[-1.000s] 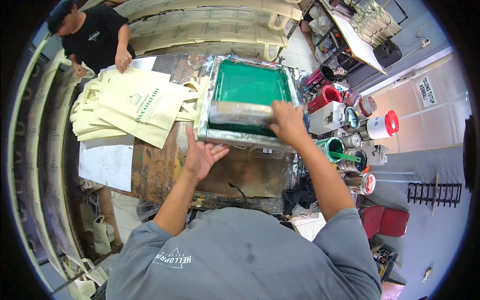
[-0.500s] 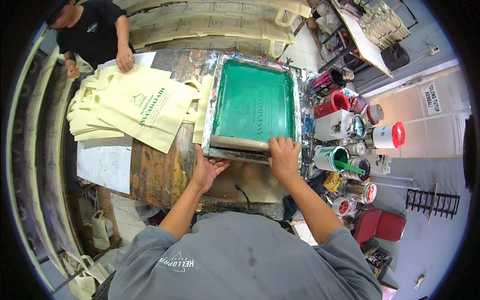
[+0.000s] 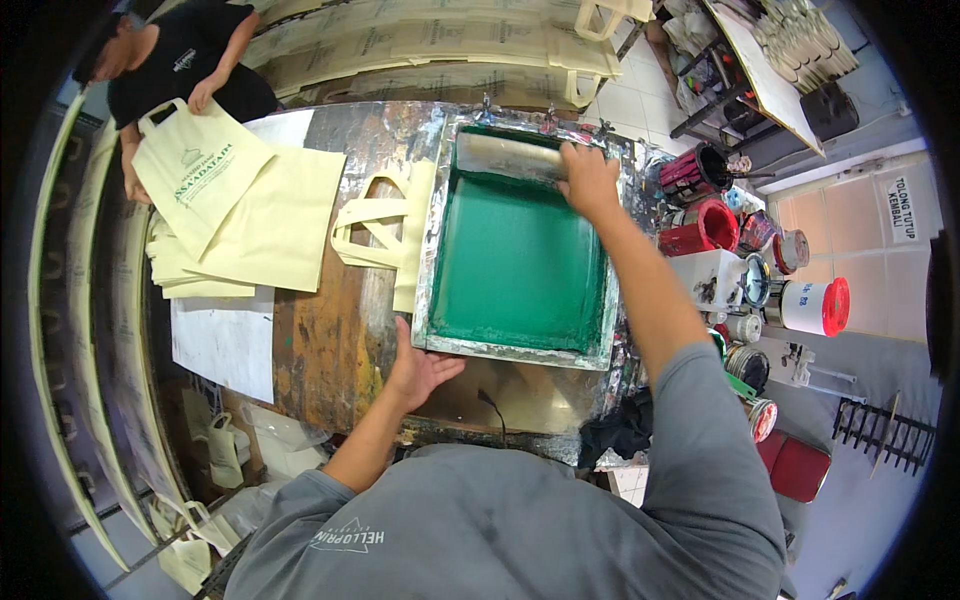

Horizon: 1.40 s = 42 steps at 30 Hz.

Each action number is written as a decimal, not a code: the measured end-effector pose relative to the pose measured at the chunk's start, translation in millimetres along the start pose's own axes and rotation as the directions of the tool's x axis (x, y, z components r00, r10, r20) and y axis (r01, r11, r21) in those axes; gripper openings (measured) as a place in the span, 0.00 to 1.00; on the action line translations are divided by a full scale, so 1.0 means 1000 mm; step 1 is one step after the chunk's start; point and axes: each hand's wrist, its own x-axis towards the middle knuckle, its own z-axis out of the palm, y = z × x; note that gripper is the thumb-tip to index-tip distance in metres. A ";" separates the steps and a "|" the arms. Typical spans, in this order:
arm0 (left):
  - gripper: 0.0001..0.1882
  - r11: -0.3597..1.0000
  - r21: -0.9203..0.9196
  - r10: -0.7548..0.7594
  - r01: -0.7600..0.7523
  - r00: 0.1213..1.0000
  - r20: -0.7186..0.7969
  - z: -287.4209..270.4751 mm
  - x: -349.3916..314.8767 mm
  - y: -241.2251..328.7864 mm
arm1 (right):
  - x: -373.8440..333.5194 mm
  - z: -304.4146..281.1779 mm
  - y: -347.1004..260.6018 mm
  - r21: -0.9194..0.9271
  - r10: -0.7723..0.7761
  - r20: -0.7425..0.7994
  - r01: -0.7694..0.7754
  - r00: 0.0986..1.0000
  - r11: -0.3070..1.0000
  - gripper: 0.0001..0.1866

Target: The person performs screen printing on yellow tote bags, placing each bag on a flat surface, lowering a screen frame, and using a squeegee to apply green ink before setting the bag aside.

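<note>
A screen-printing frame [image 3: 500, 352] lies on the worktable, its mesh coated with green ink [image 3: 520, 265]. At the far end of the frame, my right hand [image 3: 592, 182] is closed round the right end of a squeegee [image 3: 505, 155]. My left hand [image 3: 422, 376] is by the frame's near left corner, its fingers stretched out and thumb apart, touching or almost touching the edge. A cream tote bag [image 3: 412, 250] sticks out from under the frame's left side, its handles on the table; the rest of it is hidden.
Across the table at the left, a co-worker's hands hold a printed cream bag [image 3: 205, 165] over a stack of bags [image 3: 285, 225]. Paint cans and tubs, including a red tub [image 3: 705, 228], crowd the right edge. A dark cloth [image 3: 617, 428] lies at the near right corner.
My right hand has pushed the squeegee from the near end of the frame to the far end. My left hand stays by the corner. The co-worker has lifted a printed bag.
</note>
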 end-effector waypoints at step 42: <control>0.33 -0.701 0.678 0.593 -0.221 0.348 0.726 0.059 0.077 0.053 | -0.243 -0.009 -0.101 -0.013 0.010 -0.107 -0.011 0.994 1.000 0.13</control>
